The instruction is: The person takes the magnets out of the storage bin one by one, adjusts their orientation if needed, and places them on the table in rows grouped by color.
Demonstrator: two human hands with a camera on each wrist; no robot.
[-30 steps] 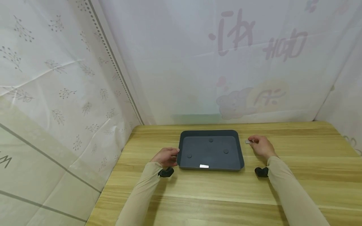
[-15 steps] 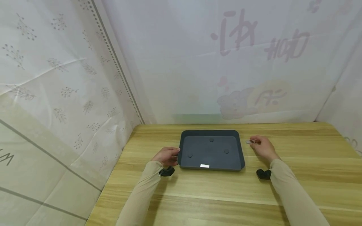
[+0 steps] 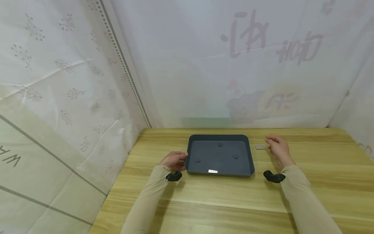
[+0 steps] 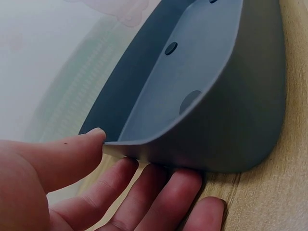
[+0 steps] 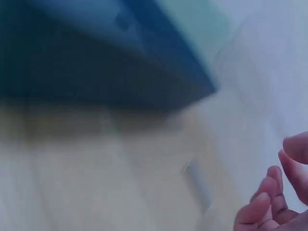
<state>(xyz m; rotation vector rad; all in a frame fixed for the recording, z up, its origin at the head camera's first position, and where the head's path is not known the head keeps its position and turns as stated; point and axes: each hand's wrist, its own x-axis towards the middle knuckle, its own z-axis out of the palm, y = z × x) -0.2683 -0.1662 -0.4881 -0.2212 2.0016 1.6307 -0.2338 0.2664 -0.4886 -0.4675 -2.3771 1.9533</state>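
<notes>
A dark grey tray (image 3: 251, 162) lies on the wooden table (image 3: 222, 198), holding only a small white label (image 3: 212, 171) near its front wall. My left hand (image 3: 176, 160) grips the tray's left front corner. In the left wrist view the left hand (image 4: 122, 156) has its thumb on the tray's rim (image 4: 159, 139) and its fingers against the outer wall. A small flat grey piece (image 3: 260, 147) lies on the table just right of the tray. My right hand (image 3: 276, 146) hovers beside the piece with relaxed fingers, holding nothing. The blurred right wrist view shows the right hand (image 5: 274, 192) apart from the piece (image 5: 197, 185).
White printed cloth (image 3: 73, 91) closes in the table on the left, back and right. Three round marks (image 3: 220, 145) dot the tray floor. Black wrist mounts (image 3: 174, 176) sit at both sleeves. Bare tabletop stretches in front of the tray and to its right.
My right hand has let go of the small grey piece and drawn back to the right; the piece now lies alone on the table. The left hand keeps its hold on the tray.
</notes>
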